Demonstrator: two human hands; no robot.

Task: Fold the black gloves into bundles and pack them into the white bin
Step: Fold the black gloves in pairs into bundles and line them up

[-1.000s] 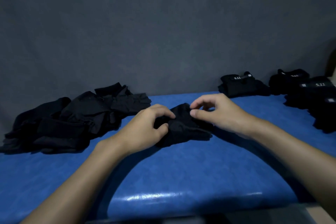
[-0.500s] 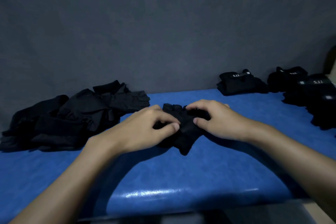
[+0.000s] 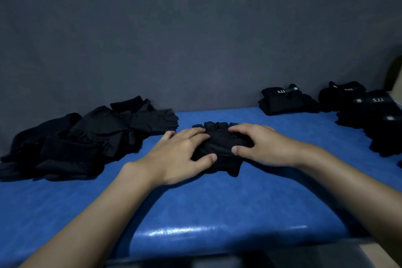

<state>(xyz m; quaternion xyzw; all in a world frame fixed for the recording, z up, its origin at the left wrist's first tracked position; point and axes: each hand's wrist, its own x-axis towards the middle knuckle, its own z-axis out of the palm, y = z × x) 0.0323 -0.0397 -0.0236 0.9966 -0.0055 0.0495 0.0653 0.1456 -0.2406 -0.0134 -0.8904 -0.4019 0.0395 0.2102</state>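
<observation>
A black glove [image 3: 219, 148] lies flat in the middle of the blue table [image 3: 217, 206], its fingers pointing away from me. My left hand [image 3: 182, 154] presses on its left side with fingers stretched out. My right hand [image 3: 261, 146] presses on its right side the same way, thumb on the fabric. A loose heap of black gloves [image 3: 87, 137] sits at the left. Folded bundles with white 5.11 labels [image 3: 285, 100] lie at the far right. No white bin is in view.
More folded black bundles [image 3: 374, 115] are stacked along the right edge of the table. A dark grey wall [image 3: 195, 39] stands right behind the table. The table's front edge [image 3: 217, 237] runs below my forearms.
Both hands have gone from pinching the bunched glove to lying flat on it. The glove now lies spread out, fingers toward the wall.
</observation>
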